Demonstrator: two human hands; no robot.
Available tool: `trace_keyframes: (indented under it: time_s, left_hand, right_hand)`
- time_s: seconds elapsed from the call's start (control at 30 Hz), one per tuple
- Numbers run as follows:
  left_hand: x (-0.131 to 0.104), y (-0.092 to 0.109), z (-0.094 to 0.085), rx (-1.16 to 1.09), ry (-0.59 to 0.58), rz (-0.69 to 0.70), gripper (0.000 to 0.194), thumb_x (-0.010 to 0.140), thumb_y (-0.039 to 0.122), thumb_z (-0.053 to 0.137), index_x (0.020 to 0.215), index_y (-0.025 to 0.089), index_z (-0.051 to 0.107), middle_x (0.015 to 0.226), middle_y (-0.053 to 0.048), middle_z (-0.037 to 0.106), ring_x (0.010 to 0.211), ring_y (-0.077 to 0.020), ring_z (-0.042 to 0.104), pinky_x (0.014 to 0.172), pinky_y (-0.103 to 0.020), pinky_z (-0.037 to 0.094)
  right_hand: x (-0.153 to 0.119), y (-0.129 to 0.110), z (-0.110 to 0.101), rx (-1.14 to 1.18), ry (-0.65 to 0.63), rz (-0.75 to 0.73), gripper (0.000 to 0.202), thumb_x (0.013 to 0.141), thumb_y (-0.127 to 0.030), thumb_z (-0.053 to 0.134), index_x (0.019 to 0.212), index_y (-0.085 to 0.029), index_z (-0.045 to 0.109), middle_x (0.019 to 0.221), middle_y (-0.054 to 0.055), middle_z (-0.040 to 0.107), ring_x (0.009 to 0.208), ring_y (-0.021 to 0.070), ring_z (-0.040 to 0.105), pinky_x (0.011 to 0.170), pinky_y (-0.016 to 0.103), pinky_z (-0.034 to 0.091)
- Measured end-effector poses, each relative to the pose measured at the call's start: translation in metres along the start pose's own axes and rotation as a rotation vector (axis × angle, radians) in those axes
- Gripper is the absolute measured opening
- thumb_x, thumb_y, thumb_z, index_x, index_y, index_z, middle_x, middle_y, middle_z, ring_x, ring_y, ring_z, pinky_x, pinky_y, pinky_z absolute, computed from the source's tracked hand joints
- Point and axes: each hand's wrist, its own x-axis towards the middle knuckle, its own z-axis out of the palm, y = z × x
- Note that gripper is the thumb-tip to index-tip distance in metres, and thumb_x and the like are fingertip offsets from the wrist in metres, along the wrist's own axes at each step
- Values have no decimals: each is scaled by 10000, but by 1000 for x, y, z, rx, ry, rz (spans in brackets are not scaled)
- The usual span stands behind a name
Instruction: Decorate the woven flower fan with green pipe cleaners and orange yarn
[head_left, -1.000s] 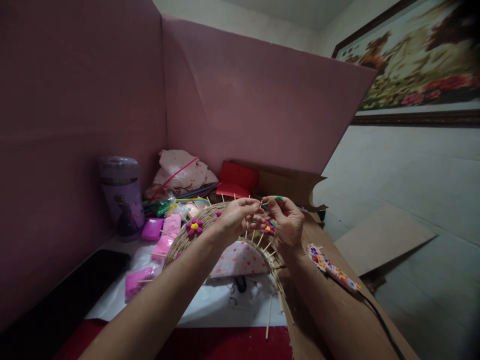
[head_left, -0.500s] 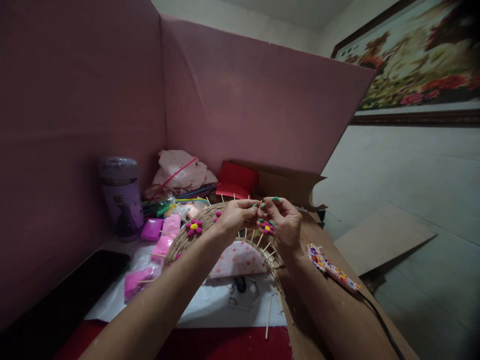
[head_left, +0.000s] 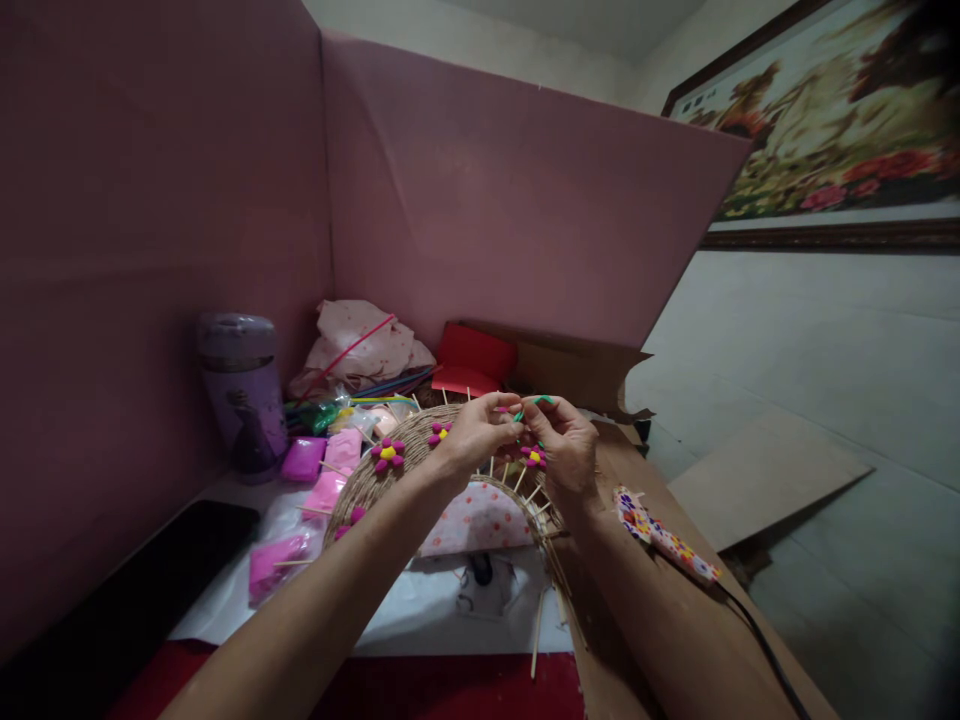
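Observation:
My left hand point(head_left: 480, 435) and my right hand point(head_left: 568, 440) meet above a woven twine arch point(head_left: 415, 430) with thin sticks around its edges. Between their pinched fingertips runs a thin green strip point(head_left: 519, 415); its curled end shows above my right thumb. Magenta flowers with yellow centres sit on the arch: one at the left point(head_left: 388, 454), one beside my left wrist point(head_left: 439, 433), and one just under my fingers point(head_left: 534, 456). White cloth with orange dots point(head_left: 480, 517) fills the inside of the arch.
A purple tumbler point(head_left: 244, 400) stands at the left, near pink packets point(head_left: 304, 458) and a black phone-like slab point(head_left: 180, 550). Patterned cloth point(head_left: 367, 345) and red material point(head_left: 474, 358) lie behind. At the right, a flower-patterned tool point(head_left: 664, 540) with a black cord rests on cardboard point(head_left: 626, 620).
Both hands have shifted slightly, my left hand a little down and my right a little left. More of the flower near my left wrist shows.

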Motion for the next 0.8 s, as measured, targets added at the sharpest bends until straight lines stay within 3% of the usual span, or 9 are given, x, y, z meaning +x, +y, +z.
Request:
trace_keyframes:
  time_s: [0.13,0.3,0.4,0.63,0.8]
  left_hand:
    - [0,0,1,-2,-8,9,363,649,52,616,997,91,521,605,9,591,444,-85,532,478,-220,410]
    - [-1,1,2,-32,-46,9,460,585,-14,570,1031,88,518,616,6,599,463,-92,549,479,-215,416]
    - [-2,2,1,-67,-87,-12,523,538,-72,539,1037,85,526,630,-12,619,502,-107,588,488,-206,428]
    - [1,3,-2,-94,-10,-50,132,698,46,608,827,64,592,627,-79,659,502,-148,634,523,-266,514]
    - [1,3,-1,-36,55,-34,100,676,36,656,763,63,613,614,-73,674,470,-146,631,486,-255,515]
  right_hand:
    - [-1,0,2,47,-10,16,244,647,-357,756,755,-183,623,693,-7,642,518,105,560,467,229,485]
    - [0,3,1,52,8,17,265,654,-384,745,749,-194,586,598,-47,574,388,80,475,352,215,420]
    - [3,7,-2,22,49,-28,269,666,-393,737,761,-189,590,623,-39,573,443,86,504,399,213,436]
    - [3,8,-5,-68,105,-142,215,710,-353,711,778,-183,599,655,-29,565,540,92,507,499,213,433]
    - [3,4,-4,-85,129,-179,200,733,-342,693,799,-183,590,651,-34,555,530,92,494,496,217,417]
